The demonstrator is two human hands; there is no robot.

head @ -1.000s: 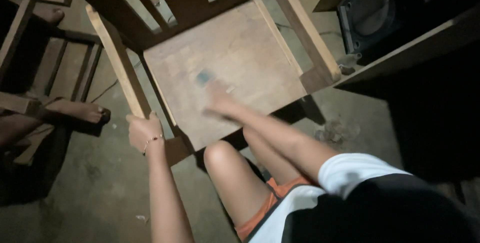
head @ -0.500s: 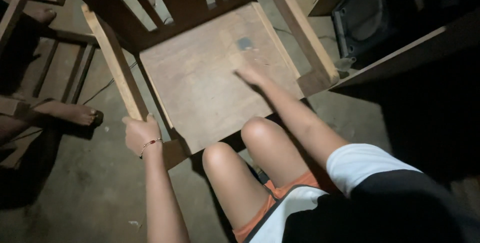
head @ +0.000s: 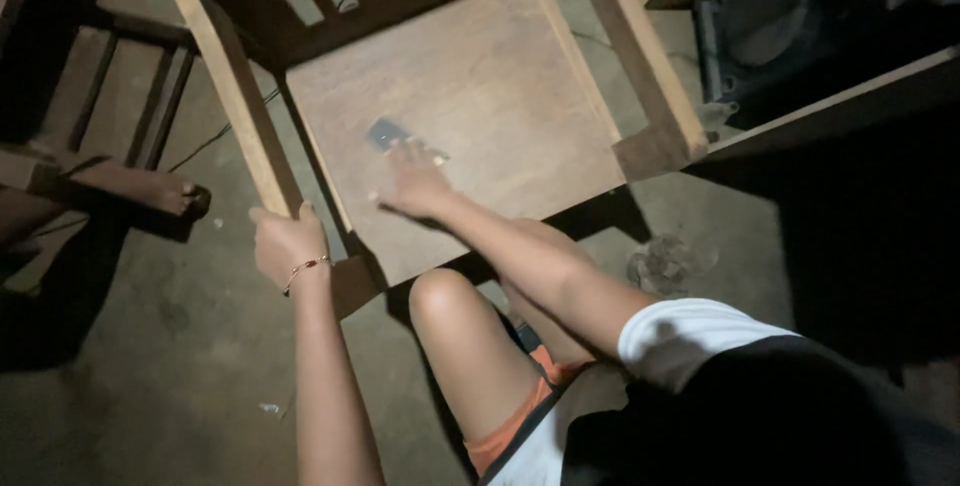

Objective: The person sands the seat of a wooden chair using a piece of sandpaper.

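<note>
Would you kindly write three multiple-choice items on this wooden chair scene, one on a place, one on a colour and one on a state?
1. Where does the left hand rest?
A. on the front end of the chair's armrest
B. flat on the floor
C. on the person's own knee

2. What colour are the shorts?
A. green
B. orange
C. blue

3. How does the right hand lie?
A. raised well above the chair
B. clenched round a chair leg
C. pressed on the wooden seat against a small dark pad

Answers:
1 A, the fingers wrap the armrest's front end.
2 B, an orange hem shows at the thigh.
3 C, the fingers spread flat on the seat, with the pad at their tips.
</note>
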